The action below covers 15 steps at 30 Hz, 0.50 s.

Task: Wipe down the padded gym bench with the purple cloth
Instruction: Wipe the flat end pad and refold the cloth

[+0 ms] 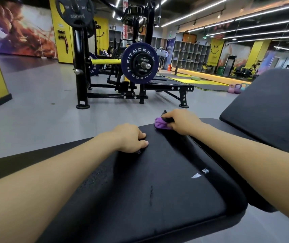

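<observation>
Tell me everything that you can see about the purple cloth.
The purple cloth is bunched into a small wrinkled wad and looks like soft fabric. Only part of it shows; the rest is hidden under the right hand, whose curled fingers grip it from above. It lies on the far end of the black padded bench, pressed against the surface near the edge. A dark strip shows along its top under the fingers; I cannot tell what it is.

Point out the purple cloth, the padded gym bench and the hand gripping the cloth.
purple cloth [160, 124], head view, on the bunched fabric left of the fingers.
padded gym bench [157, 172], head view, on the bare black seat pad.
right hand [184, 121], head view, on the back of the hand.
</observation>
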{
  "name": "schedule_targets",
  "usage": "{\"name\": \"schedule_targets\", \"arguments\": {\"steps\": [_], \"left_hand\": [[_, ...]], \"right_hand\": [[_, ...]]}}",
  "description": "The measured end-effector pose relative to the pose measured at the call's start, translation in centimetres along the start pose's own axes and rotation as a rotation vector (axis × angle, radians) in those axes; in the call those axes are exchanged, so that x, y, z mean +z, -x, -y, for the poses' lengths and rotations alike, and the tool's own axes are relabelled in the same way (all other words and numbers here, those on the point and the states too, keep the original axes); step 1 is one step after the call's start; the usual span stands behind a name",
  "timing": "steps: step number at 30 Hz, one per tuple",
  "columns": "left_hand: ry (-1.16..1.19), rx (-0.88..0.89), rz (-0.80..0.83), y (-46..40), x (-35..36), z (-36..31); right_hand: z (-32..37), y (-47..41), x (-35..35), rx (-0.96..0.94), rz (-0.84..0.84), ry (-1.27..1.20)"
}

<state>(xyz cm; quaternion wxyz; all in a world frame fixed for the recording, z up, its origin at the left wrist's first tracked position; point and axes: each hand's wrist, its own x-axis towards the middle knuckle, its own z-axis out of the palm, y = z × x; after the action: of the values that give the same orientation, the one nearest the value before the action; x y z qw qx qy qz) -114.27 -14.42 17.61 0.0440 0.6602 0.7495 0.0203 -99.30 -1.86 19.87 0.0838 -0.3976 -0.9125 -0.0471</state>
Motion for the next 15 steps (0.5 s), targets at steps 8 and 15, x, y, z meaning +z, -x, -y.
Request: {"name": "schedule_targets", "arguments": {"steps": [8,15], "left_hand": [[-0.093,0.038,0.006,0.4,0.0,-0.4],[-0.072,0.016,0.008,-0.1,0.1,-0.2]], "right_hand": [[0.9,2.4,-0.1,-0.1,-0.004,0.055],[1.8,1.0,0.3,-0.127,-0.021,0.175]]}}
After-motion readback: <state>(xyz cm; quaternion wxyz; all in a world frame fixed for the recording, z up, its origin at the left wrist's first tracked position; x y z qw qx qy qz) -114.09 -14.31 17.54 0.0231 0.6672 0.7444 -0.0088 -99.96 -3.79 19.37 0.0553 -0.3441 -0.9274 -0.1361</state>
